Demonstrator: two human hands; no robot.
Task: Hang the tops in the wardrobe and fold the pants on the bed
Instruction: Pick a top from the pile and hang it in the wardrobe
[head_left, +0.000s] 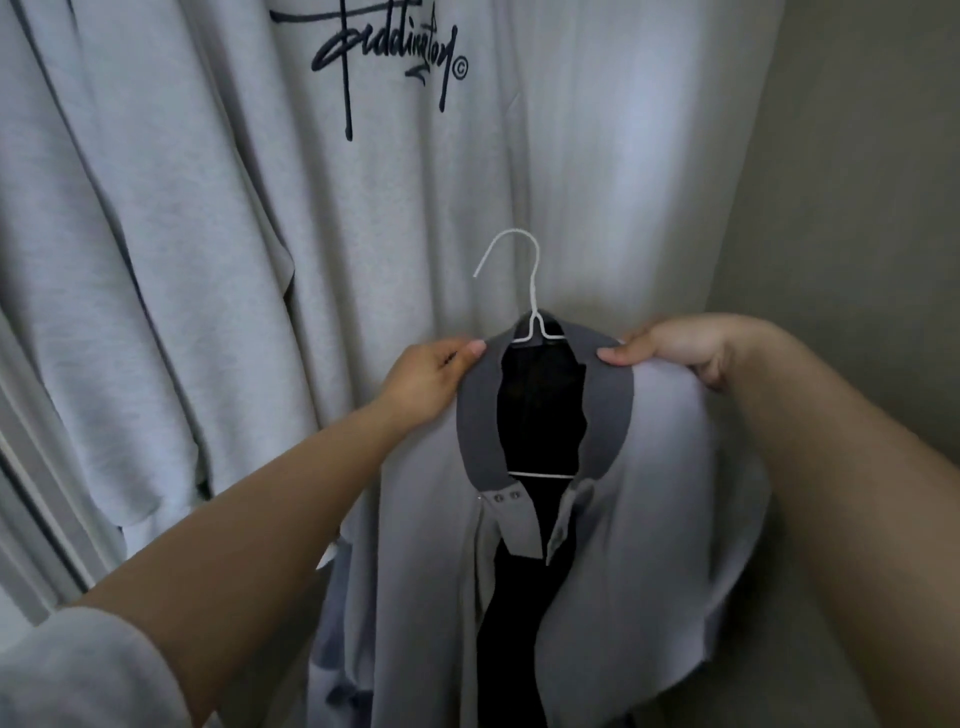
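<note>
Close before the wardrobe's hanging clothes: pale grey polo shirt (649, 493) with darker grey collar (613, 415), draped over a white wire hanger (530, 312), hook standing free and upright, not yet on any rail. Placket unbuttoned, dark lining showing through the neck opening. Left hand (426, 384) pinching the collar's left edge, thumb on top, fingers tucked behind the cloth. Right hand (675, 348) grasping the right shoulder of the shirt beside the collar, thumb pressed on the front, other fingers curled over the far side. Behind, touching or just beyond the hanger, a large light grey sweatshirt (208, 234) with dark script lettering, hanging in folds. Beige wall (857, 182) at right. Grey sleeve (78, 670) at lower left.
</note>
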